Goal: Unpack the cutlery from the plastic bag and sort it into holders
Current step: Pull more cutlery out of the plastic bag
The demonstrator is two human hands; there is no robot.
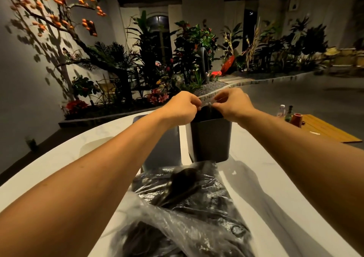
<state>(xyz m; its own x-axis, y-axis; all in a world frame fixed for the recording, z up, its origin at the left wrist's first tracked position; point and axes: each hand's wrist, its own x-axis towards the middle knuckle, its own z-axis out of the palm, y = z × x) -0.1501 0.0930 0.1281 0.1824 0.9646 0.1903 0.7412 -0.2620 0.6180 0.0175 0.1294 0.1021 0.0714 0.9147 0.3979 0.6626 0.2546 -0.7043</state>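
Plastic bag (187, 213), no legible writing

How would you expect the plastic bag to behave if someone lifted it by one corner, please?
The plastic bag would probably sag and fold, since its thin film lies crumpled. The dark cutlery inside would likely slide toward the low end. The glossy film may also slip in the fingers.
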